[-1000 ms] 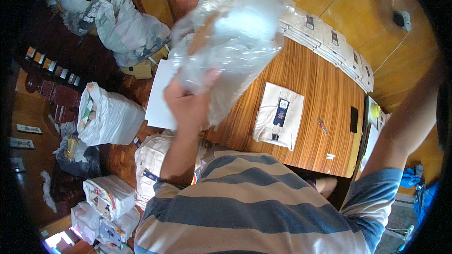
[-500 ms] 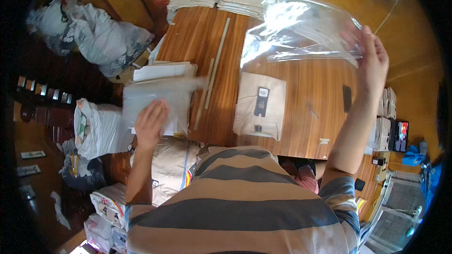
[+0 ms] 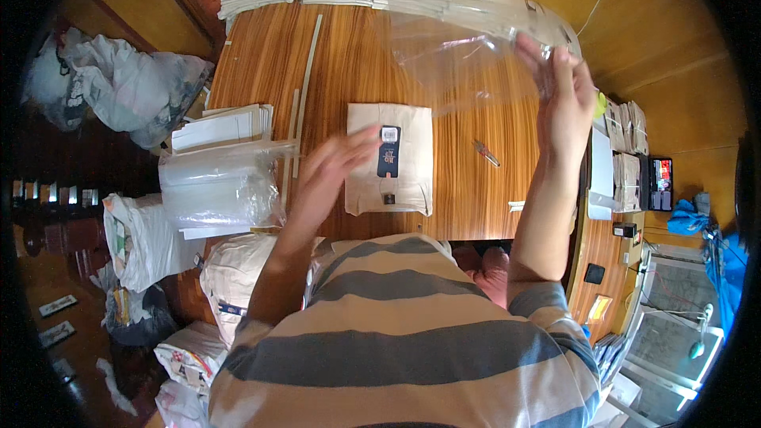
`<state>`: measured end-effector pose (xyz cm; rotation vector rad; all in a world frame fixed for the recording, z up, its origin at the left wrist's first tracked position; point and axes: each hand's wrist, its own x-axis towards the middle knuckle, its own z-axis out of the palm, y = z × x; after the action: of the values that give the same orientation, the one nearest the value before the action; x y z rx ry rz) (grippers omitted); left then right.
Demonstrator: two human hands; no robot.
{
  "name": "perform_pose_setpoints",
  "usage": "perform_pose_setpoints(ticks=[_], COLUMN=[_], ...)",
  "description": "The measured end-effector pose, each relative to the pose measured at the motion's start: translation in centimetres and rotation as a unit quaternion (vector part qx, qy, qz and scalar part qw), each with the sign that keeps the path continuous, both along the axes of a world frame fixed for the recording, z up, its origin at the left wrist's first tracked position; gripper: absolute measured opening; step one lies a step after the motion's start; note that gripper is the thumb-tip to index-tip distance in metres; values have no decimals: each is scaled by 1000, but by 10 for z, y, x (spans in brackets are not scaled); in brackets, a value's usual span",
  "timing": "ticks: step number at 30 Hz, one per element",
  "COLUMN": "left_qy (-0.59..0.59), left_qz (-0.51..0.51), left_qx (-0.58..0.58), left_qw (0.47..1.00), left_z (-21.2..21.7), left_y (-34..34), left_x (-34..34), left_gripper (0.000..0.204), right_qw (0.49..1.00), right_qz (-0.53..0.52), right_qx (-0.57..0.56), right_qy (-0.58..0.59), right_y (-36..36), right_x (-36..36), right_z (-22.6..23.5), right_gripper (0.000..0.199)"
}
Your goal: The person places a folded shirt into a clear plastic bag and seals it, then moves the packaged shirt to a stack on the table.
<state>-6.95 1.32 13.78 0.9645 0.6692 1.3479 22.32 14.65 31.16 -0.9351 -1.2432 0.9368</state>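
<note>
Your right hand [image 3: 564, 103] pinches the clear plastic bag [image 3: 468, 59] aloft, clear of the counter [image 3: 349, 71], while your left hand [image 3: 329, 170], fingers loose and empty, reaches onto the folded beige garment [image 3: 412, 162].

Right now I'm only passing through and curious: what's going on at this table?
A person in a striped shirt holds a clear plastic bag up in the right hand. The left hand reaches toward a folded beige garment with a dark tag, lying on the wooden table. A pile of clear bags sits to the left.
</note>
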Motion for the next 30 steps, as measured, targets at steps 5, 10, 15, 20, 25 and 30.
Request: perform_pose_setpoints(ticks=[5,10,15,20,25,30], left_qy=[9,150,285,276,50,213], left_qz=[-85,-102,-136,-60,132,118], left_qx=[-106,-258,-278,-270,50,-23], left_qw=[991,949,907,920,989,970], left_z=[14,-36,-76,-58,20,34], left_y=[97,125,158,207,227,196], left_x=[70,44,8,4,7,9], left_gripper=[59,40,38,31,20,18], right_qw=[986,934,854,884,1000,998], right_qz=[4,97,149,118,18,-44], right_qx=[-169,-344,-496,-443,-16,39], right_qy=[3,18,45,90,14,-13], right_y=[-46,-46,-3,80,121,85], right_x=[41,78,48,30,2,11], right_z=[-87,-186,-213,-274,-176,-151], right_gripper=[19,29,25,22,10,7])
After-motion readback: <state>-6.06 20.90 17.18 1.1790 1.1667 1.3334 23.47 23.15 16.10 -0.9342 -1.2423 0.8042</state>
